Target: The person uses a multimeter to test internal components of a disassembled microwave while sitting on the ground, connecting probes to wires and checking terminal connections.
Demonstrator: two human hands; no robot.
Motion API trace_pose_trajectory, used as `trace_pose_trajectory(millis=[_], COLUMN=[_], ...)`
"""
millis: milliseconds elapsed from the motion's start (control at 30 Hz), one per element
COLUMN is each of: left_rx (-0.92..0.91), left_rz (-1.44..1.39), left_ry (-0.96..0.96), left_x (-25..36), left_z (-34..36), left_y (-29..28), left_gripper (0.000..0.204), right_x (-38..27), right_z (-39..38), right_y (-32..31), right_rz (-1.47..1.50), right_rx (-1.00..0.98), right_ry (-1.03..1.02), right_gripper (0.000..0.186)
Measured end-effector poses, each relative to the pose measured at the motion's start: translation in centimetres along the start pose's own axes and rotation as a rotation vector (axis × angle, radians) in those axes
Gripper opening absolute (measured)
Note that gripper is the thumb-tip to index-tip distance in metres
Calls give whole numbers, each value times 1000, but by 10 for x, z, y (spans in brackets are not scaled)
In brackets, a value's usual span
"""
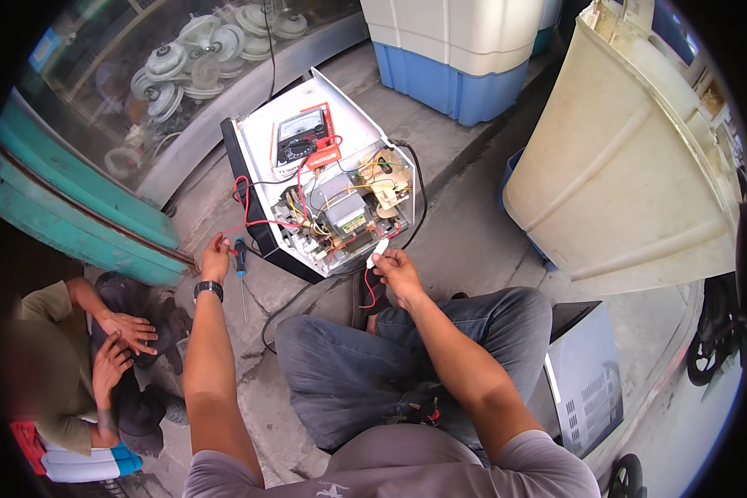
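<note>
In front of me lies an opened white and black microwave-like appliance, its transformer and wiring exposed. A red-cased analog multimeter rests on it, red and black leads trailing out. My left hand is closed in a pinch on a red lead, left of the appliance. Beside it a blue-handled screwdriver lies on the concrete. My right hand, at the appliance's near right corner, grips a small white part with a red wire hanging below it.
Another person crouches at left, hands together, beside a teal door. A glass-fronted case holds several white discs. Plastic tubs and a large cream container stand right. A metal cover lies right of my legs; a black cable curves around the appliance.
</note>
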State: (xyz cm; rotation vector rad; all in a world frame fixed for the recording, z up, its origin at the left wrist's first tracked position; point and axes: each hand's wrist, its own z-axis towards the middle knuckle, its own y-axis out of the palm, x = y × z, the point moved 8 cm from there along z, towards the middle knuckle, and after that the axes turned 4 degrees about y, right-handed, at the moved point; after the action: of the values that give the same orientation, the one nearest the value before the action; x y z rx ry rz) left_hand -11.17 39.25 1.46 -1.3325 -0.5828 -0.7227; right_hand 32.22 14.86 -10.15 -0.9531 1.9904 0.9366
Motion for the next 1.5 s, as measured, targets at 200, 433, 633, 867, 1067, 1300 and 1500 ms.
trace_pose_trajectory(millis=[200, 433, 633, 867, 1067, 1300, 1500], left_rx=[544, -356, -484, -549, -552, -490, -561], left_rz=[312, -775, -1025, -980, -867, -908, -980], left_ry=[356, -206, -522, -450, -337, -354, -320], left_x=[104, 158, 172, 186, 202, 190, 188], left_z=[-153, -276, -232, -214, -209, -210, -209], left_y=[2, 238, 333, 342, 344, 348, 351], left_gripper=[35, 40, 37, 41, 37, 31, 31], right_x=[9, -16, -17, -29, -44, -59, -44], right_z=[8, -2, -7, 1, -12, -28, -12], right_y=[-32, -50, -50, -61, -60, -55, -64], right_rz=[29, -102, -169, -317, -414, -597, -499], right_rx=[-114, -217, -148, -145, -59, 44, 55], right_ry=[62, 80, -32, -294, -431, -482, -430], right_gripper=[21, 33, 22, 24, 19, 17, 17])
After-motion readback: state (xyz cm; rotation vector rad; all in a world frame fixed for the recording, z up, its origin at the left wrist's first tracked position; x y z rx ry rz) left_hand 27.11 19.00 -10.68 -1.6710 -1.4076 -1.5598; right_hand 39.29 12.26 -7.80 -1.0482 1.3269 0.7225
